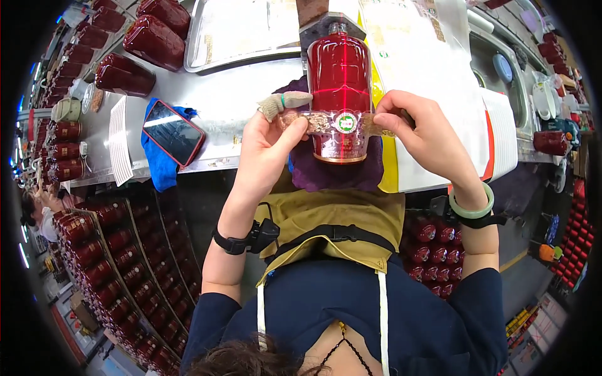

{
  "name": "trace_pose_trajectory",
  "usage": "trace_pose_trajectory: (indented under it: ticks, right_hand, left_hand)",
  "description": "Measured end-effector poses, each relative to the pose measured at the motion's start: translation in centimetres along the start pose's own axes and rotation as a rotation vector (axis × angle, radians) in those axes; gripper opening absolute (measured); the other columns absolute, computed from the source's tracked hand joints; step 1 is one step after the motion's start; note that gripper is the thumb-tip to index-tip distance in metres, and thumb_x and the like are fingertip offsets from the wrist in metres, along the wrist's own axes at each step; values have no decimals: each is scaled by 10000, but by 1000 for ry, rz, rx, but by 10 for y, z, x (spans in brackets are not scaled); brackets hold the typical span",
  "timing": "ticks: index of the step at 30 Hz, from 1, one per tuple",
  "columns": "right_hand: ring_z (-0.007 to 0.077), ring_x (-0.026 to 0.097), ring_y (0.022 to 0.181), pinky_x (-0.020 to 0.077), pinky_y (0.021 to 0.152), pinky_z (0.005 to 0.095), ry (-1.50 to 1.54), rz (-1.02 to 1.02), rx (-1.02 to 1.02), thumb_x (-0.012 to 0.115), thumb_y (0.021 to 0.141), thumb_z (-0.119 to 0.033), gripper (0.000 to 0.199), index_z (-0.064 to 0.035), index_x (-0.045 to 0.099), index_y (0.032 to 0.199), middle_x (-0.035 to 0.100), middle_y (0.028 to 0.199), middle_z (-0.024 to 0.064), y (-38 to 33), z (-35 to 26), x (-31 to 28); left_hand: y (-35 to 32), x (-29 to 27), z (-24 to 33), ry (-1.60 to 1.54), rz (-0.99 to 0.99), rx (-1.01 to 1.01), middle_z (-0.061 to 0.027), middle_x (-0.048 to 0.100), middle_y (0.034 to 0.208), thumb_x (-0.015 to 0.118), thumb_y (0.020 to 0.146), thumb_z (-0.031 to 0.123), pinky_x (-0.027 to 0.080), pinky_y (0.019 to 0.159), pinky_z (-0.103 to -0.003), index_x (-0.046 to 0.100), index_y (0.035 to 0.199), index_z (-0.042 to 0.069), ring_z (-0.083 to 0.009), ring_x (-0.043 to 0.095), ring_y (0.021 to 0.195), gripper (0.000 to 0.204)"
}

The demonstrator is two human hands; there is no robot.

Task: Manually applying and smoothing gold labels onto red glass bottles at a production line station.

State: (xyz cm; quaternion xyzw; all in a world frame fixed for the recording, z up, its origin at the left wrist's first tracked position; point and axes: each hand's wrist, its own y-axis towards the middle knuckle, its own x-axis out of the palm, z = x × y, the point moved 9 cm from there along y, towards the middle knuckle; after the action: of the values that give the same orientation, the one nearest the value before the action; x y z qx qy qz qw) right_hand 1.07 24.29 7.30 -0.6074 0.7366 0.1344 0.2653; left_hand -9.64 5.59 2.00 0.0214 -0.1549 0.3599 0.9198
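Observation:
A large red glass bottle (340,69) lies on a dark purple cloth (307,174) at the bench's front edge, its neck pointing away from me. Thin bright red lines cross on its glass. Over its lower part stretches a gold, patterned label strip (346,123) with a round green-and-white emblem. My left hand (266,141) pinches the strip's left end between thumb and fingers; a knitted finger cover (283,104) sits on one finger. At the right end, my right hand (426,131) pinches the strip with thumb and fingertips.
A phone (174,133) rests on a blue cloth (160,170) to the left, beside a white stack of strips (119,141). Behind stand red bottles (153,42) and a metal tray (244,57). White label sheets (426,75) cover the right side. Crated bottles (119,269) fill the lower left.

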Motion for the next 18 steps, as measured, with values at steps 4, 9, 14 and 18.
trace_pose_trajectory:
  ticks: [4, 9, 14, 18]
  right_hand:
    - [138, 537, 682, 450, 645, 325, 164, 63, -29, 684, 1004, -164, 185, 19, 674, 980, 639, 758, 70, 0, 6, 0]
    - [69, 503, 690, 434, 643, 273, 180, -8, 86, 711, 1004, -196, 202, 5, 701, 996, 638, 785, 5, -4, 24, 8]
    - [55, 487, 695, 428, 646, 248, 309, 40, 62, 722, 999, -190, 200, 9, 706, 994, 640, 795, -17, -3, 29, 10]
    - [61, 497, 697, 434, 647, 256, 262, 66, 34, 718, 1002, -184, 195, 11, 707, 993, 640, 792, -5, -2, 32, 11]
  left_hand:
    - [2, -1, -4, 0, 4, -9, -47, 685, 1097, 575, 1071, 101, 526, 911, -303, 586, 1372, -6, -109, 642, 1020, 320]
    - [1, 0, -2, -342, 2, -22, -112, 701, 1212, 490, 1108, 190, 538, 902, -330, 588, 1352, -17, -150, 664, 1066, 335]
    - [3, -2, -3, -35, 93, -2, -79, 748, 1043, 772, 947, 60, 572, 797, -294, 690, 1208, 1, -124, 692, 914, 280]
    - [3, -4, -9, -14, 113, -46, -71, 748, 1037, 786, 941, 66, 570, 816, -286, 688, 1200, 5, -121, 689, 897, 284]
